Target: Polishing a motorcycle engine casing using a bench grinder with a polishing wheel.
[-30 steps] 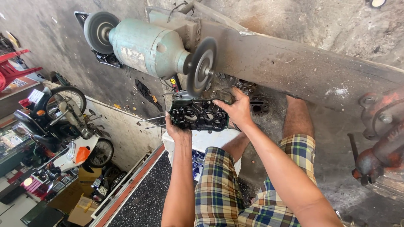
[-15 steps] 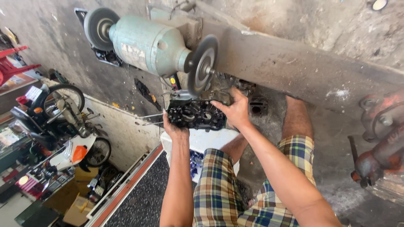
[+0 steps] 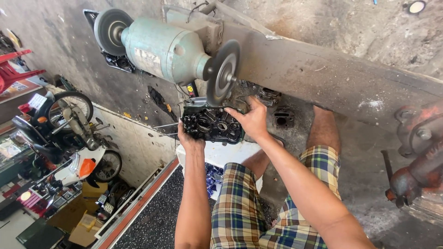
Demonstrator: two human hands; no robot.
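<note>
Head view: both hands point(image 3: 221, 131) clamp a black engine casing point(image 3: 212, 123), hiding its edges.

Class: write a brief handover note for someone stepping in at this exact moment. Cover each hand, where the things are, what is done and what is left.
Left hand: grips the left end of the dark engine casing.
Right hand: grips its right end.
Casing: held up just below the wire wheel of the green bench grinder; whether they touch cannot be told.
Nearby: two more engine parts lie on the floor beyond; a red vise sits at the right.
Done: casing lifted to the wheel.
Left: cannot tell how much of it has been cleaned.
</note>
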